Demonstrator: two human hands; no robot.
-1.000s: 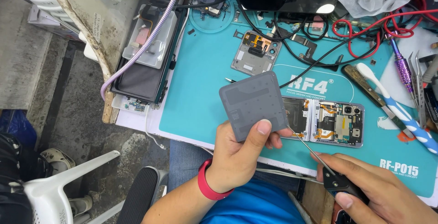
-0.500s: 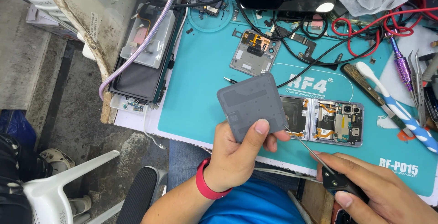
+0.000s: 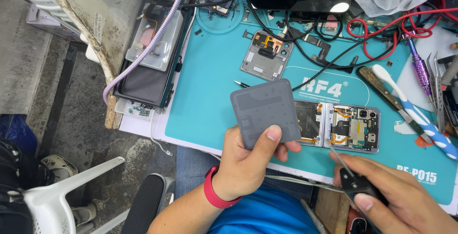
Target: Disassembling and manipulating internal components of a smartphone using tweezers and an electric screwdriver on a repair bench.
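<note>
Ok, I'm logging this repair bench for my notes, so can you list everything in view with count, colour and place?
Grey square back panel: one, grey, held up in the left hand.
Opened folding phone: one, silver frame with its boards bare, on the mat by the panel.
Teal rubber work mat: one, teal, covering the bench.
Smaller opened phone part: one, grey, upper mat.
Black-handled thin tool: one, black, in the right hand.
White and blue toothbrush: one, right of the mat.
Red wires: several, red, top right.
Purple screwdriver: one, far right.
White plastic chair: one, bottom left.
Left hand: one, red wristband, shut on the panel.
Right hand: one, shut on the tool.
</note>
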